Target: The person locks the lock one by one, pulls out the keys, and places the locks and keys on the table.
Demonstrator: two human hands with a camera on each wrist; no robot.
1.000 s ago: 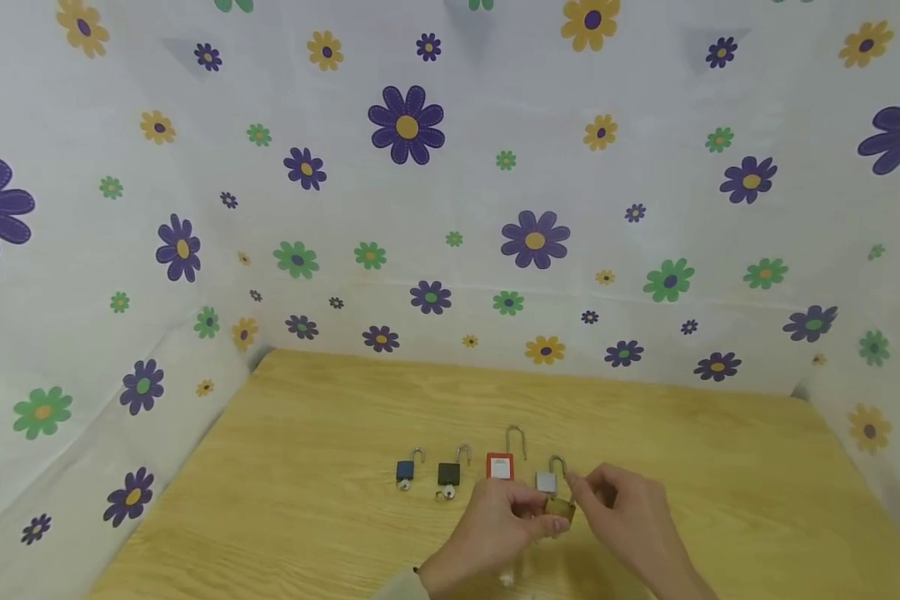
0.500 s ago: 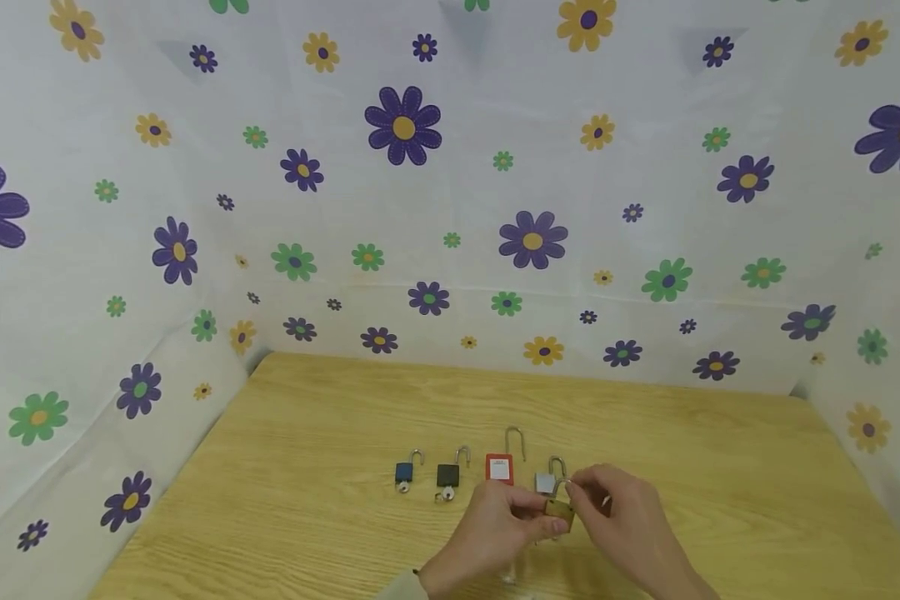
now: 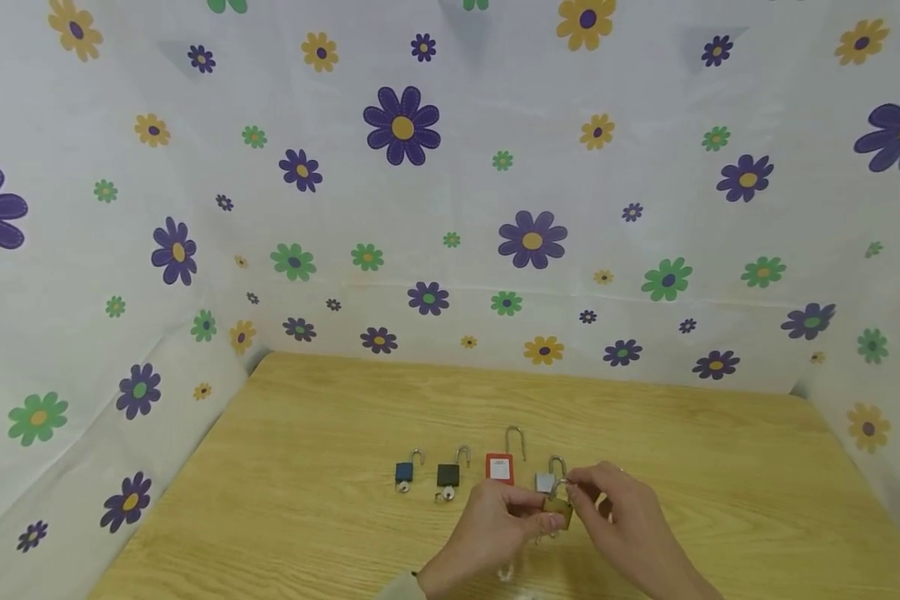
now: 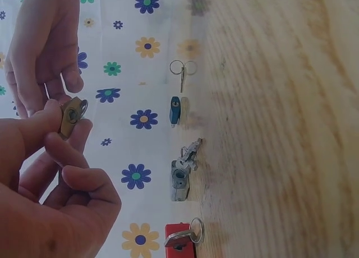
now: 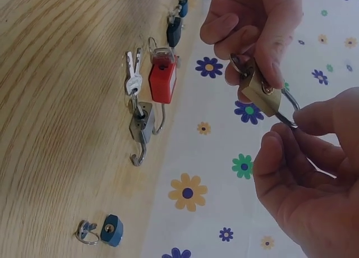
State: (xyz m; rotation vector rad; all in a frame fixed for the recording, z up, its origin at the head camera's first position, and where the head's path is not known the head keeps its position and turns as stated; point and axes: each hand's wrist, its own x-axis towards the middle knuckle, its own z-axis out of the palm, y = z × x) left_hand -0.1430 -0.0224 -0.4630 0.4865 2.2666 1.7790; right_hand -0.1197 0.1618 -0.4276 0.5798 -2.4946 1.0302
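Note:
My left hand [image 3: 495, 521] grips a brass padlock [image 3: 557, 512] by its body, thumb on the near face. Its steel shackle [image 5: 290, 107] is pinched between thumb and fingertips of my right hand [image 3: 621, 518]. Fingers cover part of the shackle, so I cannot tell whether it is latched. A ring [image 5: 238, 64] hangs at the keyhole end in the right wrist view. Behind the hands, a grey padlock [image 3: 544, 482] lies with its shackle raised, partly hidden by the brass one. To its left lies a red padlock [image 3: 499, 468] with a tall raised shackle.
Further left lie a black padlock [image 3: 447, 475] and a small blue padlock [image 3: 404, 472], both with raised shackles and keys. Another blue padlock [image 5: 111, 230] shows in the right wrist view. Flowered cloth [image 3: 450, 183] walls the wooden table [image 3: 330, 417] at back and sides.
The brass padlock has turned slightly and shifted a little left, so its shackle arch shows more clearly than a second ago. Both hands keep their hold; the other padlocks stay put.

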